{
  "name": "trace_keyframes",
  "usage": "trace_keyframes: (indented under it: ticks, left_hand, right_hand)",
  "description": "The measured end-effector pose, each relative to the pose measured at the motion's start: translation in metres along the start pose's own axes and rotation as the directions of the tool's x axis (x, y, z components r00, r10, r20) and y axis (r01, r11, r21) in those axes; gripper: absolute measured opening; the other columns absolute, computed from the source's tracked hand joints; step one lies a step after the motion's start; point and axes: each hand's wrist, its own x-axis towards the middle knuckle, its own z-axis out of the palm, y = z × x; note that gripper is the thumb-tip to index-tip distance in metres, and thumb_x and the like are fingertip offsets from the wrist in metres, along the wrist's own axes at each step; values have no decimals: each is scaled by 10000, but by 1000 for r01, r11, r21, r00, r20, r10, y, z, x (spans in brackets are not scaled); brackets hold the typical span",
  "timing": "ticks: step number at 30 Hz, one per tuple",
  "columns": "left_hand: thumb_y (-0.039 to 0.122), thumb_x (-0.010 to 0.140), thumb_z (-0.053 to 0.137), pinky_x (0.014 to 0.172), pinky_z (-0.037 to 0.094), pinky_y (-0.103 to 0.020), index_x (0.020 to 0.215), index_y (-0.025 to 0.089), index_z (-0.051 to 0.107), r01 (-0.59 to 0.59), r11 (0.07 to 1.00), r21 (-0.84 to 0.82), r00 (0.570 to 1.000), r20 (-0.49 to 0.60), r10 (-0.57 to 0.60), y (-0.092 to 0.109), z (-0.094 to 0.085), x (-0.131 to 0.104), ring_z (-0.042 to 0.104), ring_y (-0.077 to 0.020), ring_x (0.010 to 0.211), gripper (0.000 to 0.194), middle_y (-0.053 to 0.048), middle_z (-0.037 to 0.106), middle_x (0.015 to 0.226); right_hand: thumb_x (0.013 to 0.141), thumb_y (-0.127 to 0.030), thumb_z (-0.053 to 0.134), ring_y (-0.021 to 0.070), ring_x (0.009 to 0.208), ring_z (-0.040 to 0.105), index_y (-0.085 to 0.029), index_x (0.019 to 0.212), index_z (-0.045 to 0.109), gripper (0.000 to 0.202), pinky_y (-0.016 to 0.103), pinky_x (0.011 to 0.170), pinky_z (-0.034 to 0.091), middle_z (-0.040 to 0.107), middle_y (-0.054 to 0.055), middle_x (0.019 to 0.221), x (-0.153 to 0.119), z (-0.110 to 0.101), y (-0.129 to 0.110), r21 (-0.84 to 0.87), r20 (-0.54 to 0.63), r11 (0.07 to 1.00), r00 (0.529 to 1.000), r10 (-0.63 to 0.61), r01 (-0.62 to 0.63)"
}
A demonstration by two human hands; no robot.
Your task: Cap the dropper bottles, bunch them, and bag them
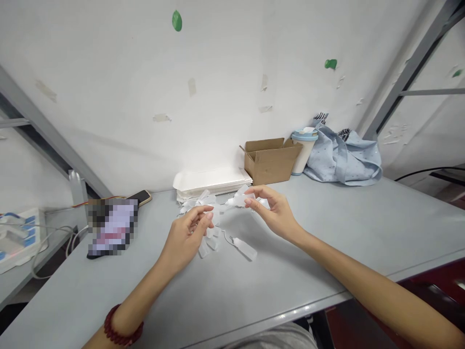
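My right hand (pixel 278 213) pinches a small translucent white squeeze bottle (pixel 238 200) between thumb and fingers, its narrow tip pointing left. My left hand (pixel 183 237) is closed, with thumb and forefinger together; whatever may be in that pinch is too small to make out. Around and behind the left fingers lies a heap of similar translucent pieces (pixel 204 247), partly hidden by the hand. One separate squeeze bottle (pixel 245 249) rests on the grey table (pixel 290 276) between my hands, its thin tip toward the heap.
Against the wall stand a stack of white flat boxes (pixel 212 180), an open cardboard box (pixel 274 162), a lidded cup (pixel 304 150) and a light blue cloth bag (pixel 343 157). Leftward lie a phone (pixel 141 197), a blurred-out item (pixel 114 228) and a power strip (pixel 22 237) with cables.
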Motion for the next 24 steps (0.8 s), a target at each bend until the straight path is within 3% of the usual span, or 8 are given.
trace_keyframes:
  ticks: [6,12,24]
  left_hand:
    - [436,877,462,560,409,-229,987,197,590,-14,996,-89,1000,-13,13,0,-1,2,487,-115,592,293,10,586,714]
    - [392,866,495,545,401,-220,788,188,589,-30,998,-59,999,21,31,3,-2,-1,484,-107,584,238,11,581,697]
    - [355,876,496,522,408,-209,829,178,605,-44,982,-184,992,112,65,7,-2,0,483,-90,549,213,11,598,695]
  right_hand:
    - [853,-331,569,150,803,575,-199,914,619,154,244,647,437,636,15,800,-2,1,-2,55,47,998,999,-21,19]
    - [855,-329,569,149,794,570,-210,929,613,146,253,658,423,629,0,747,-4,2,-3,73,67,997,998,0,-5]
    - [852,-362,567,162,778,558,-211,913,607,167,300,718,405,637,2,726,-9,8,-5,163,104,985,994,32,-49]
